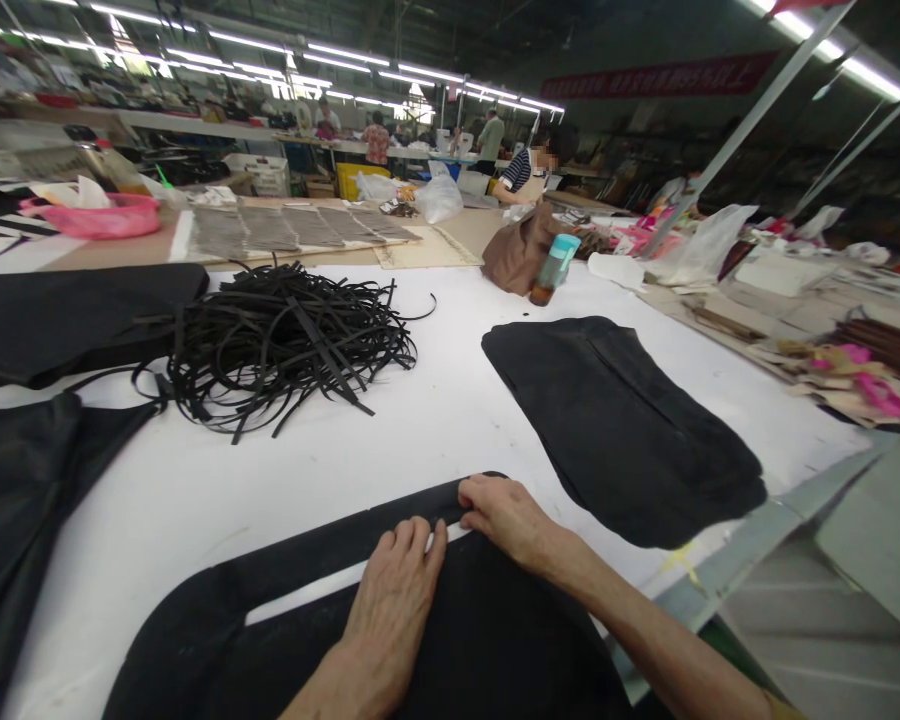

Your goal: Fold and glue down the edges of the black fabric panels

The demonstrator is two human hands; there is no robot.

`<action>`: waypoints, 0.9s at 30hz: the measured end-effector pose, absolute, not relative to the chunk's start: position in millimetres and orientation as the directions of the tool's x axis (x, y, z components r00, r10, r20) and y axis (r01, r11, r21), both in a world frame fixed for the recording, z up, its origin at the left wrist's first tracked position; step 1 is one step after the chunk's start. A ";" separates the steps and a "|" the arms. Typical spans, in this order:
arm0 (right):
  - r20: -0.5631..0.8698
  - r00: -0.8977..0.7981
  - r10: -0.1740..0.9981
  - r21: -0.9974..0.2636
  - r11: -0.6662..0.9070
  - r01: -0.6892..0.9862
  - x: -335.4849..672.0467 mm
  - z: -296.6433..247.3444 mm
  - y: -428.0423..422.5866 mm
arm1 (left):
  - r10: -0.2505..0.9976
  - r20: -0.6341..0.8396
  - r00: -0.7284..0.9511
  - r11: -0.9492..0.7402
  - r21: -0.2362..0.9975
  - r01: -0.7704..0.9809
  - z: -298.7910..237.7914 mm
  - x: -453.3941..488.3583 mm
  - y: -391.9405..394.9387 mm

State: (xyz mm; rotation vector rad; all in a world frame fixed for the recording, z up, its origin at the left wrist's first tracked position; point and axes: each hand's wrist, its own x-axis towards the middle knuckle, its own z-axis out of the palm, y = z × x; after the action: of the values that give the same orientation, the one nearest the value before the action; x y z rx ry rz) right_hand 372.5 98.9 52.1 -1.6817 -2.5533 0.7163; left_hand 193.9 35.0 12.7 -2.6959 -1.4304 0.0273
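A black fabric panel with rounded corners lies at the front of the white table, and a long narrow slot along its far side shows white. My left hand is palm down over the middle of this slot, its bent fingers held close together on the slot's edge. At the slot's right end my right hand pinches the panel near its far corner; the thumb and fingertips meet on the black material. Both fingertips' undersides are hidden. Farther right, a similar stack of black panels, also slotted, lies flat.
A tangled heap of black strips sits left of centre. Black material covers the left side. At the back stand a brown bag, a teal-capped bottle and a pink basin. A person in stripes is beyond.
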 end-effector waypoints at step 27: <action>-0.389 -0.157 0.908 -0.400 -0.013 0.917 375.2 44.9 111.6 | 0.812 0.042 0.583 -0.570 -0.159 0.806 20.7 179.8 35.7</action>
State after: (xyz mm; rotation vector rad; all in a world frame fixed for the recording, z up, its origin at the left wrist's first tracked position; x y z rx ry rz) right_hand 375.2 111.6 44.9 -2.0495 -2.2178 0.9206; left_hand 179.8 35.7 20.7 -2.6490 -1.3647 0.0527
